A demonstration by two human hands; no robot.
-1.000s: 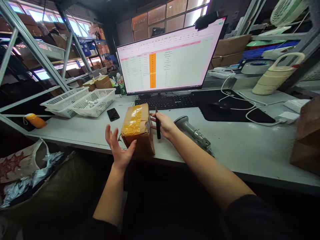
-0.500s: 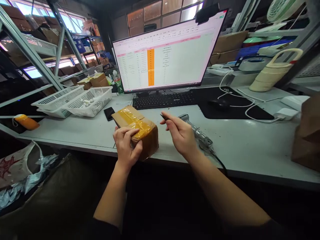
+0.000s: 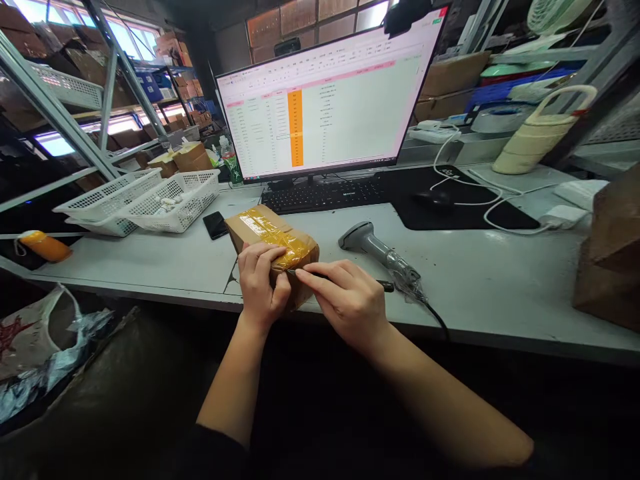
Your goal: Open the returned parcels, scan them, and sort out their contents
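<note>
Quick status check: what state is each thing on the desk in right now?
Box: taped shut, lying on desk edge.
Left hand: gripping the box.
Right hand: holding pen, tip at the box.
Scanner: lying on its side.
Monitor: on, spreadsheet showing.
Phone: screen dark.

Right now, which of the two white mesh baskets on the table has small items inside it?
The nearer white plastic mesh basket, beside the black phone, holds small white pieces; the other white mesh basket behind it shows none.
</note>
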